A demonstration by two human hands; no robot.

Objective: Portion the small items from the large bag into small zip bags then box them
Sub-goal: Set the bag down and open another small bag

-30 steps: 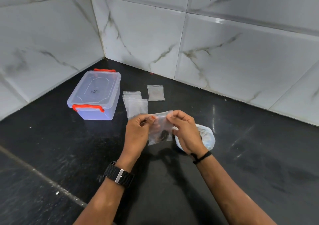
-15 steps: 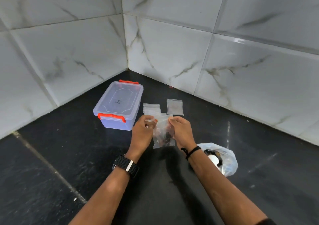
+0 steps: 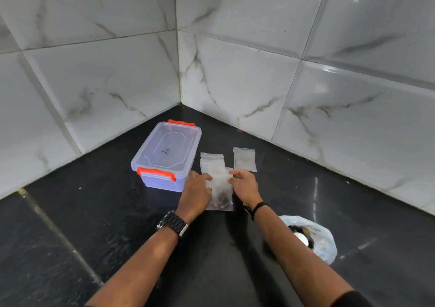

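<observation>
A small clear zip bag (image 3: 220,192) with dark small items at its bottom is held upright between both hands. My left hand (image 3: 196,192) pinches its top left edge and my right hand (image 3: 244,185) pinches its top right edge. Behind it lies a stack of empty zip bags (image 3: 211,162), and one more zip bag (image 3: 244,159) lies to the right of the stack. A clear plastic box (image 3: 168,155) with orange latches stands shut to the left. The large bag (image 3: 313,238) of small items sits open on the floor at the right, beside my right forearm.
Everything rests on a black tiled floor (image 3: 70,224) in a corner of two white marble-look tiled walls (image 3: 235,83). A grout line runs diagonally across the floor at the left.
The view has shifted so the corner and box sit more central. Both hands keep hold of the filled zip bag, now slightly further apart along its top edge and nearer the stack.
</observation>
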